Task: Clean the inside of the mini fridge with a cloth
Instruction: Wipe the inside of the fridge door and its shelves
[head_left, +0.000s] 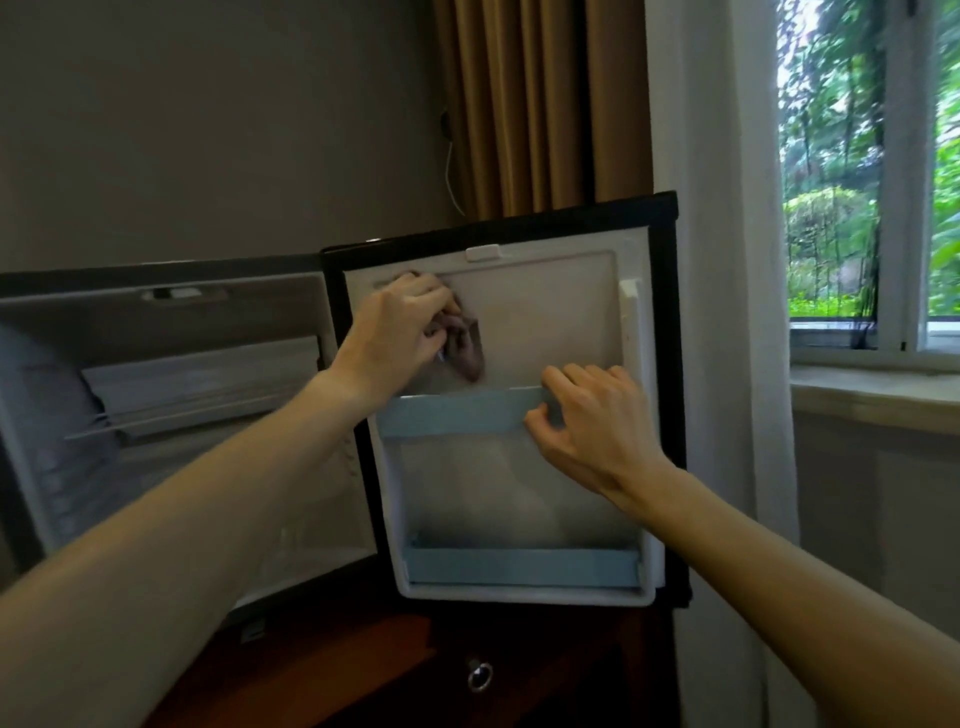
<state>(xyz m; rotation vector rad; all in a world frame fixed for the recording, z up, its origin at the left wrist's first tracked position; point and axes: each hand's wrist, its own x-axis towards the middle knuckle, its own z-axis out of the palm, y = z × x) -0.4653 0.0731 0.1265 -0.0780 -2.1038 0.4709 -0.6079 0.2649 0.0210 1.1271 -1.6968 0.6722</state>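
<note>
The mini fridge (171, 395) stands open, its white-lined door (545, 317) swung out to the right. My left hand (402, 325) grips a crumpled brownish-grey cloth (465, 345) against the upper left of the door's inner panel. My right hand (592, 415) holds the right end of the upper pale blue door shelf rail (457, 413), fingers over its top edge and thumb on its front. A second blue rail (519, 566) runs along the bottom of the door.
Inside the fridge a small white shelf (202, 384) sits at mid height. A dark wooden cabinet (332, 670) with a round metal knob (479, 675) stands below. Brown curtains (540, 104) hang behind, and a white sheer curtain and window (862, 171) are at the right.
</note>
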